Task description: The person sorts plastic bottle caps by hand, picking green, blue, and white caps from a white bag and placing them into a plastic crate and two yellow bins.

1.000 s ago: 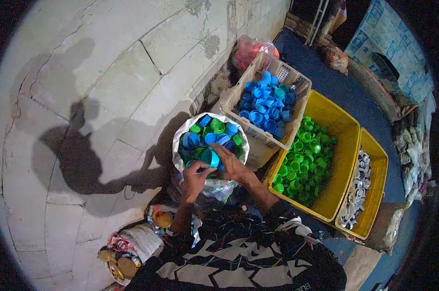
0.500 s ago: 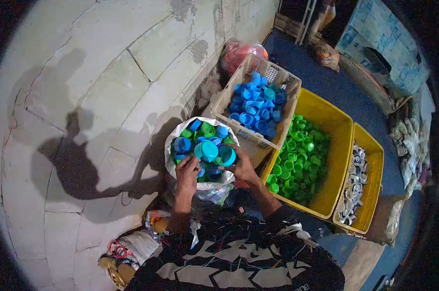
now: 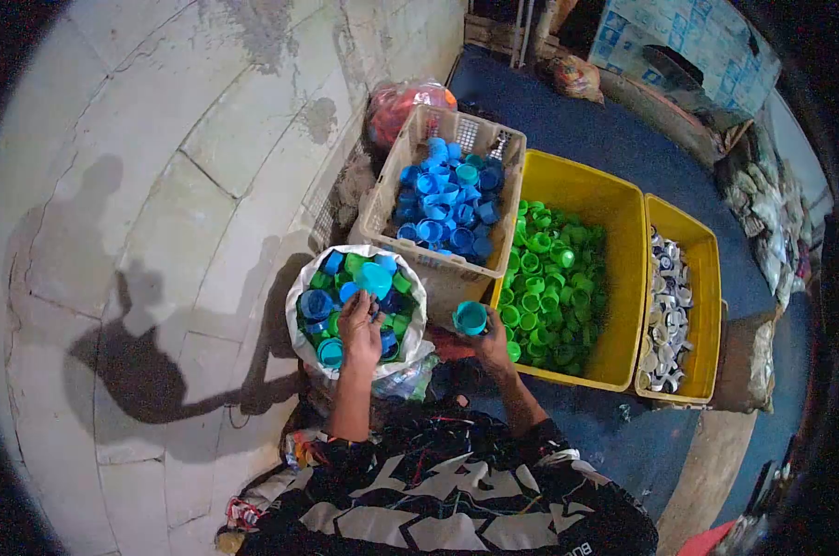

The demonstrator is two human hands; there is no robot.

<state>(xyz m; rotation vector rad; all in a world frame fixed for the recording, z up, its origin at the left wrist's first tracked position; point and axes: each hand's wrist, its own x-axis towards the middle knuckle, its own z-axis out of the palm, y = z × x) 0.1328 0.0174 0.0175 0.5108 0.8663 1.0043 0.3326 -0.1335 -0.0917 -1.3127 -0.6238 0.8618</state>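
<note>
My left hand [image 3: 359, 335] is closed on a light turquoise plastic cap [image 3: 373, 279] above the open white sack [image 3: 419, 306]. Blue, green and teal caps fill that sack. To its right, my right hand [image 3: 495, 347] grips a teal cap [image 3: 470, 318] with its hollow side partly facing up, near the corner of the pale crate [image 3: 374, 209]. Blue caps [image 3: 455, 206] and a few teal ones lie inside the crate. Close by on the right, a yellow bin [image 3: 623, 324] contains green caps [image 3: 554, 287].
A narrower yellow bin [image 3: 707, 306] holds whitish caps [image 3: 668, 306]. Behind the crate sits a clear bag with red contents [image 3: 403, 109]. The block wall [image 3: 160, 278] stands along the left, and bundled bags [image 3: 762, 204] line the far right.
My right hand has moved right with the teal cap, from above the sack to beside the crate and yellow bin. My left hand stays over the sack with its cap. The view has shifted.
</note>
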